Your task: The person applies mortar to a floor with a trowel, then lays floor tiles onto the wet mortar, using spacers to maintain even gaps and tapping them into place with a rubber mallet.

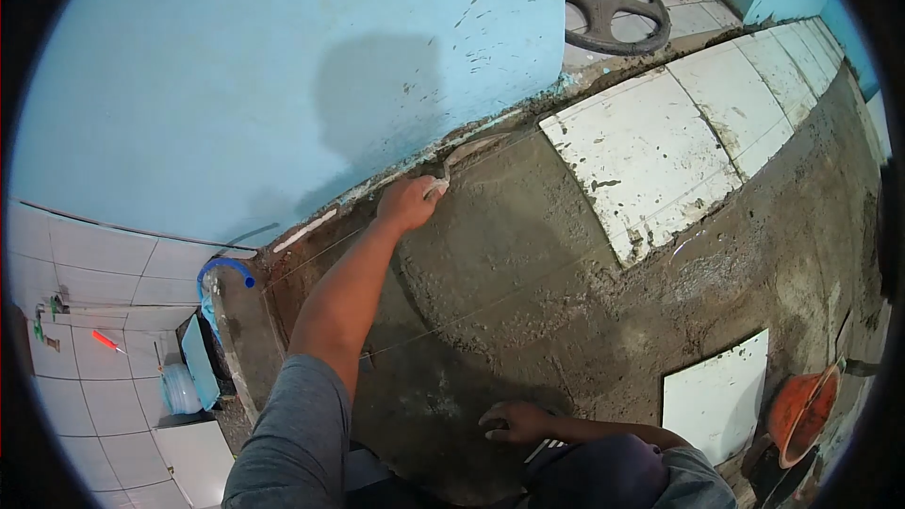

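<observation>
Small pale trowel-like tool sits at the far edge of the wet grey mortar bed, right where the bed meets the base of the light-blue painted wall; only its tip shows past the knuckles, so exact shape can't be told. Left hand is stretched out w/ arm fully extended, fingers curled tight around the tool, closed on it. A curved pale strip lies just beyond the tool along the wall base. Right hand is low and near the body, palm down on the mortar, fingers spread and flat, holding nothing that can be seen. Thin taut strings cross the mortar bed, approx. parallel, one passing under the left forearm. To the right of the left hand, a row of white square floor tiles, smeared w/ mortar, runs along the wall base toward the far corner. A loose white tile rests on the mortar near the right hand, and just beside it an orange plastic bucket. Left side: a blue curved hose at the edge of a white tiled wall, w/ a clear plastic water jug below. At top, a black round wheel-shaped stand base on the floor past the wall.
</observation>
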{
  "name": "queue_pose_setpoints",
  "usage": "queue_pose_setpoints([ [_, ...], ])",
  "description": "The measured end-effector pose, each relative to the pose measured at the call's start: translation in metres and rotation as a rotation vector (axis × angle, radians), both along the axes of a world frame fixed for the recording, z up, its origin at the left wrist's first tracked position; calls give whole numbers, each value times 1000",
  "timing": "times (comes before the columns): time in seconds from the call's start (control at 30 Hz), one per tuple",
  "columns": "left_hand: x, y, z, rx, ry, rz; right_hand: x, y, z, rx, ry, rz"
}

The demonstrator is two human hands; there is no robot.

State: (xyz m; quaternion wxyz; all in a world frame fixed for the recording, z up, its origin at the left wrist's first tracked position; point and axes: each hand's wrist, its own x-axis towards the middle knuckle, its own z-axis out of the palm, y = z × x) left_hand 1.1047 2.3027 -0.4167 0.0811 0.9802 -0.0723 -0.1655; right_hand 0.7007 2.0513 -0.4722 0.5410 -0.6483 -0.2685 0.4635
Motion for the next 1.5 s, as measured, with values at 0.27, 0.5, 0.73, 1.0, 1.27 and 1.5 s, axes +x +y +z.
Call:
queue_pose_setpoints([
  [0.27,-22,8,31,-45,-145,-45,-6,1,-15,15,-39,-18],
  [0.5,32,-35,8,82,-130,-16,-1,0,-6,21,-53,-52],
  [0.73,31,-48,1,42,-48,-59,-1,-2,-3,21,-32,-65],
  [1.0,-22,-19,14,-118,-152,-115,1,5,-3,-58,-22,-11],
  [1.27,-191,48,61,-502,-316,177,0,6,24,-140,14,-212],
  [1.5,-345,17,87,-660,210,318,-14,-45,45,-268,182,-654],
])
